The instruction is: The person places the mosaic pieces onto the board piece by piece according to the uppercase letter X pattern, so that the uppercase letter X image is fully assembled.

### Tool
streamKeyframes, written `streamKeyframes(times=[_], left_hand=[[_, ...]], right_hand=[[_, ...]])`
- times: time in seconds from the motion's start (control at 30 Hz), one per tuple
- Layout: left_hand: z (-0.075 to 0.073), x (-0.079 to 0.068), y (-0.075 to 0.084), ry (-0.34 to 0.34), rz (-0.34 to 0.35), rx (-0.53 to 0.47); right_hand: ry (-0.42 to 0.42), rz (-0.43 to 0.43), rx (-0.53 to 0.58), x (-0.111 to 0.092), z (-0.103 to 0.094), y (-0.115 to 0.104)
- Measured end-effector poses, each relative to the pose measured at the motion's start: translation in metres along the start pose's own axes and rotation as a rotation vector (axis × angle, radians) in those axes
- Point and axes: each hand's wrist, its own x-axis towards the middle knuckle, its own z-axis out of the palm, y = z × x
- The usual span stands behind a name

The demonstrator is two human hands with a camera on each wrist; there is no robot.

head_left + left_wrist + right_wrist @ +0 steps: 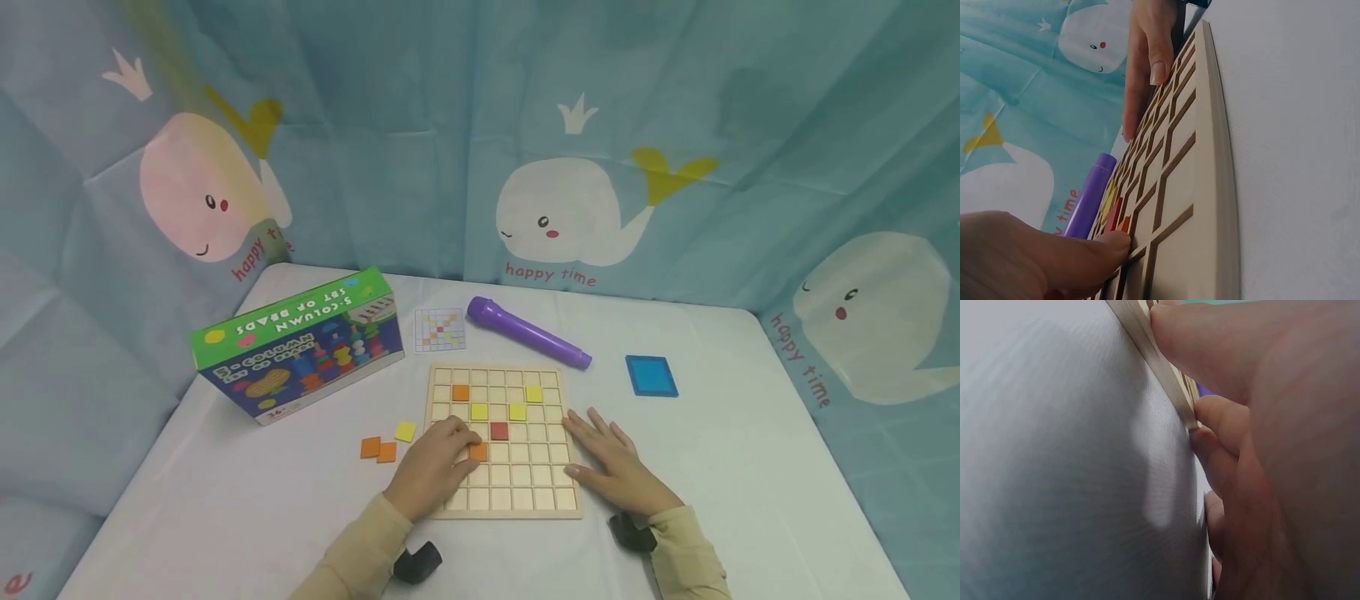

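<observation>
A wooden grid board [521, 498] lies flat on the white table. My left hand [433, 468] reaches over its left side and pinches an orange square tile [478, 452] between thumb and fingers, at a cell. In the left wrist view the thumb [1113, 242] meets the edge of that tile. Up and right of it, a red tile [499, 431] sits in a cell; yellow tiles [517, 412] and another orange tile [461, 392] fill cells farther back. My right hand [617, 467] rests along the board's right edge with fingers spread, thumb touching the frame.
Left of the board lie a loose yellow tile [405, 431] and two orange tiles [371, 447]. Behind it are a pattern card [427, 327] and a purple microphone-shaped stick [528, 332]. A bead-set box [300, 350] stands back left; a blue square tray [651, 376] lies right.
</observation>
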Motion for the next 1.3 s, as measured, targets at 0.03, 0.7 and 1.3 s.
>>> streamKeyframes(times=[0.03,0.7,1.3], left_hand=[[0.000,0.000,0.000,0.001,-0.002,-0.008],[-0.024,-0.007,0.003,0.017,-0.218,-0.182],[-0.060,-0.066,-0.033,0.117,-0.561,0.064]], right_hand=[[0.003,0.001,0.002,0.000,0.000,0.000],[-0.007,0.019,0.016,-0.002,0.002,-0.001],[0.018,-0.024,-0.030,0.000,0.002,0.004]])
